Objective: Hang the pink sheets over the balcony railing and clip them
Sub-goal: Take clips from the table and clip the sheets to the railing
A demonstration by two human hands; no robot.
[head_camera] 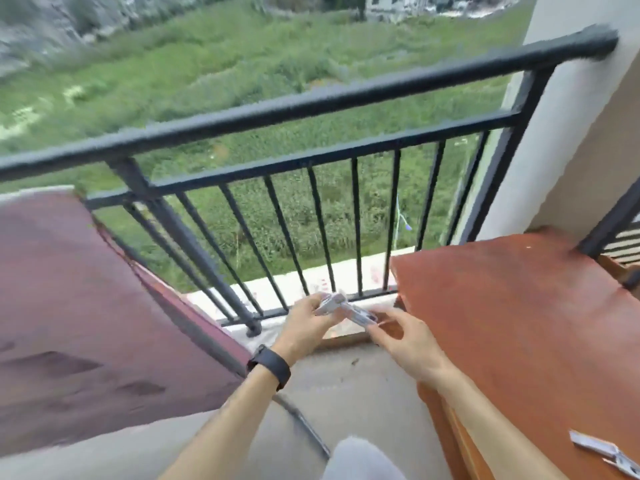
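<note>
Now both hands (353,327) grip pale clips (346,309), pink sheet (86,306) leftward.

The railing (311,109) ran across in front of you, its right end meeting the wall (568,133). A sheet (86,306) hung over it at your left. The counter (519,323) stood at your right, with clips (606,453) lying on its near edge. Your left hand (308,323) and right hand (405,344) met between sheet and counter, holding clothespins (346,308) before the railing's base.
</note>
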